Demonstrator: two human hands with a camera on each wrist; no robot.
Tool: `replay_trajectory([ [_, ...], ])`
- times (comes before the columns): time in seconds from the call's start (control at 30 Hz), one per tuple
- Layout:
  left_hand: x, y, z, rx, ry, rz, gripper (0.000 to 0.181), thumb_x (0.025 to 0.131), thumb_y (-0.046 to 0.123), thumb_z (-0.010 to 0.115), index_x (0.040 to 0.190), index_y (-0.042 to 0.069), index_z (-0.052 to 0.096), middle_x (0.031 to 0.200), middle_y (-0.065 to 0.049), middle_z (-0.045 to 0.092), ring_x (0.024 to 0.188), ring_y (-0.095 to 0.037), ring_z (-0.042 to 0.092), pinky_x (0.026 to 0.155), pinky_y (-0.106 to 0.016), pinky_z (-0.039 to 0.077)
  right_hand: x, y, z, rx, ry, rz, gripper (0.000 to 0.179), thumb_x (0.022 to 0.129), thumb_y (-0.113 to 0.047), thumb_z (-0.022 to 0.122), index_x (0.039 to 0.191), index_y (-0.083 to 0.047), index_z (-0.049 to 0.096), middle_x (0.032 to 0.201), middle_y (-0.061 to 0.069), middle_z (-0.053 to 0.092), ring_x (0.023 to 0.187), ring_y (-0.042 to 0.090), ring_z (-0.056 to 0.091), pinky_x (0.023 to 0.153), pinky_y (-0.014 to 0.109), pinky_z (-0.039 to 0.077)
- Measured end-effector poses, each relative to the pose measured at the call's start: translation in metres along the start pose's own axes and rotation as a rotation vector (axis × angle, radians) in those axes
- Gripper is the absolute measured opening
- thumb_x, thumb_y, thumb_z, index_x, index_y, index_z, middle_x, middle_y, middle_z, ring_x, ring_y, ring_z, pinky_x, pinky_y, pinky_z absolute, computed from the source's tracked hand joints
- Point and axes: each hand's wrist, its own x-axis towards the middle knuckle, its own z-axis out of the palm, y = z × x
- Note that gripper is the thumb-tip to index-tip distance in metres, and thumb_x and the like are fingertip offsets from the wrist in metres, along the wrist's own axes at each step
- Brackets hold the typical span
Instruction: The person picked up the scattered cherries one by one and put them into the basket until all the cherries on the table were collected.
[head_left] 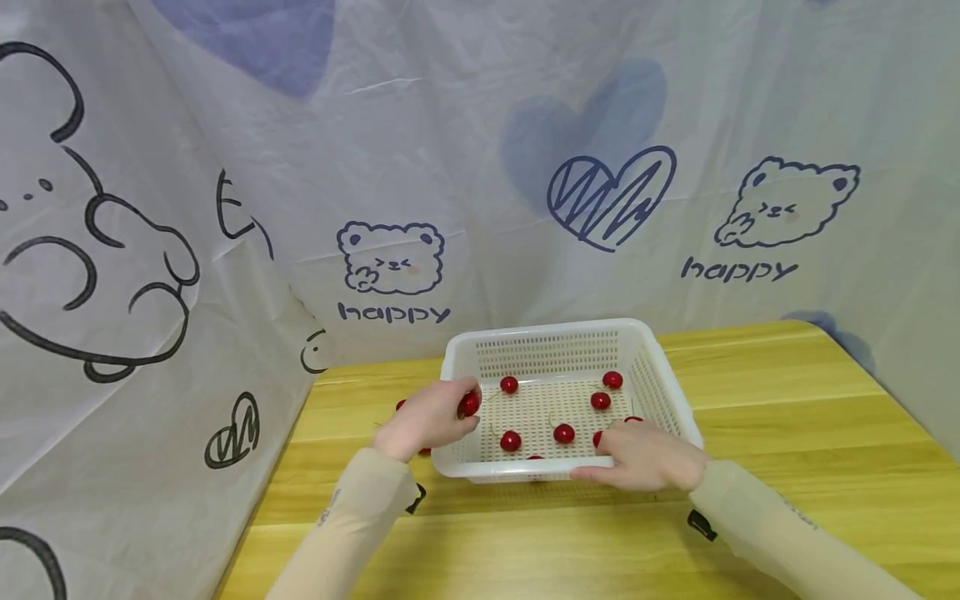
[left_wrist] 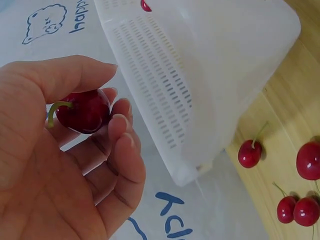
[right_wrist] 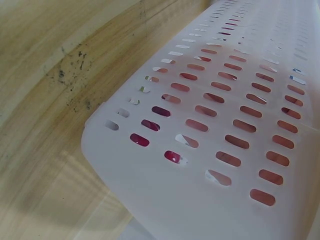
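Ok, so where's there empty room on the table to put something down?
Try the table right of the white basket, between it and the cloth: it looks bare. Another bare patch is in front of the basket, between the two sleeves. It's crowded left of the basket, where cherries lie, and more are scattered inside it.

In the head view, the left hand (head_left: 431, 417) partly covers 2 cherries (head_left: 401, 405) outside the basket (head_left: 495, 471), whose near rim hides most of another. The right hand (head_left: 648, 457) hides its own fingertips. Sleeve print (head_left: 800, 512) is too small to read. The left wrist view crops the basket's top.
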Motion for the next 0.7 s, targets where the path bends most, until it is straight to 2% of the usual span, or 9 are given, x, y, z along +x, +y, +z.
replay_trajectory([
  [0.37, 0.011, 0.016, 0.004, 0.038, -0.052, 0.048, 0.02, 0.091, 0.018, 0.07, 0.087, 0.015, 0.051, 0.073, 0.001, 0.048, 0.068, -0.015, 0.049, 0.065, -0.029, 0.04, 0.0, 0.0, -0.001, -0.002, -0.001, 0.01, 0.057, 0.092, -0.071, 0.051, 0.059, -0.025, 0.043, 0.053, -0.014, 0.032, 0.046, 0.002, 0.029, 0.045, 0.021, 0.028],
  [0.7, 0.034, 0.025, -0.003, 0.064, -0.085, 0.064, 0.014, 0.093, 0.018, 0.067, 0.092, 0.016, 0.053, 0.074, 0.001, 0.047, 0.066, -0.012, 0.044, 0.062, -0.026, 0.037, 0.0, 0.0, 0.001, -0.004, -0.002, 0.021, 0.059, 0.091, -0.072, 0.052, 0.057, -0.026, 0.039, 0.052, -0.014, 0.031, 0.045, 0.002, 0.028, 0.044, 0.021, 0.027],
])
